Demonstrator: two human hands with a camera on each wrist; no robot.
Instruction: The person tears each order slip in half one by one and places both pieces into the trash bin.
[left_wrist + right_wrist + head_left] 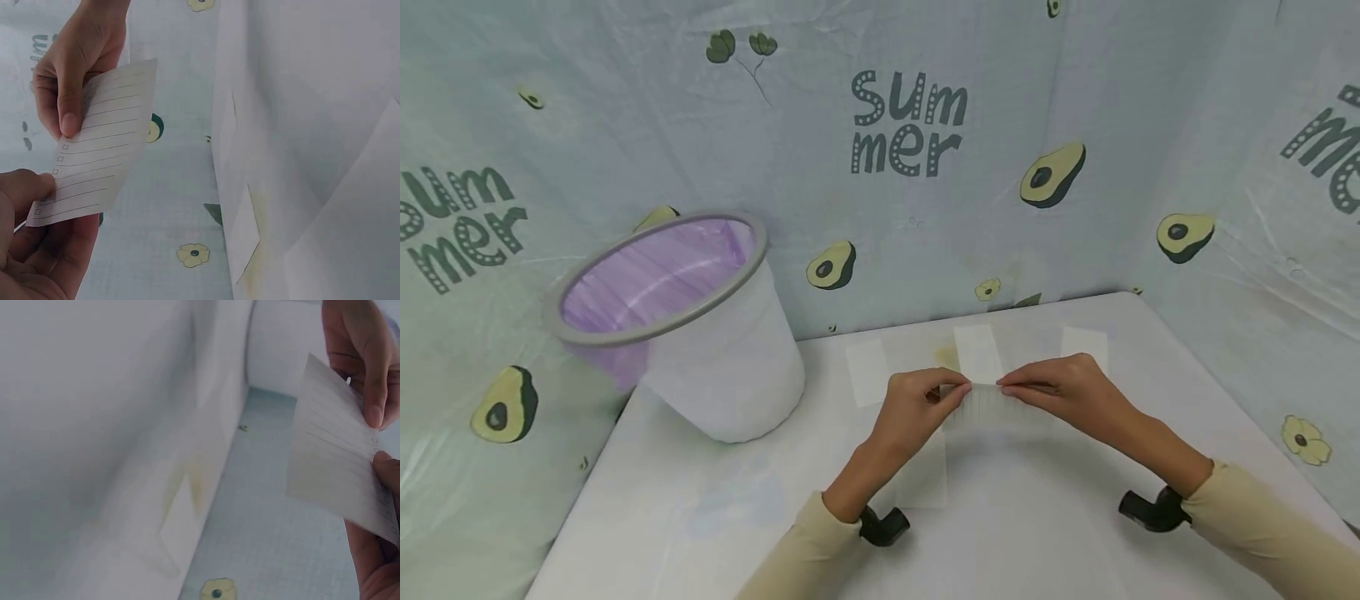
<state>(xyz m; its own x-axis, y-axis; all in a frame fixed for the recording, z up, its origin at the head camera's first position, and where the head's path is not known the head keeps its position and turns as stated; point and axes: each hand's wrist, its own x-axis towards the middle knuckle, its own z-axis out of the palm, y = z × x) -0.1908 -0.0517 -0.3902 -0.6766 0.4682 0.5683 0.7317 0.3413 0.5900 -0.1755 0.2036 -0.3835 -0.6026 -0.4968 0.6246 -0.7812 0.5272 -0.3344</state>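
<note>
A lined checklist sheet (pixel 103 137) with small boxes down one edge is held up between both hands, over the white table. My left hand (pixel 901 412) pinches it near one end of its box edge, thumb on the printed face. Toward the other end of that edge, my right hand (pixel 1078 396) pinches it in the same way. Seen from the right wrist, the sheet (pixel 334 450) slants between the two thumbs. In the head view it appears foreshortened, tilted toward me below the fingertips. Some fingers are hidden behind the paper.
Several pale paper slips lie on the table, among them one at the back centre (pixel 977 354), one to its left (pixel 867 372) and one by my left wrist (pixel 923 479). A white bin (pixel 737 367) with a purple liner stands left. Printed cloth (pixel 910 250) hangs behind.
</note>
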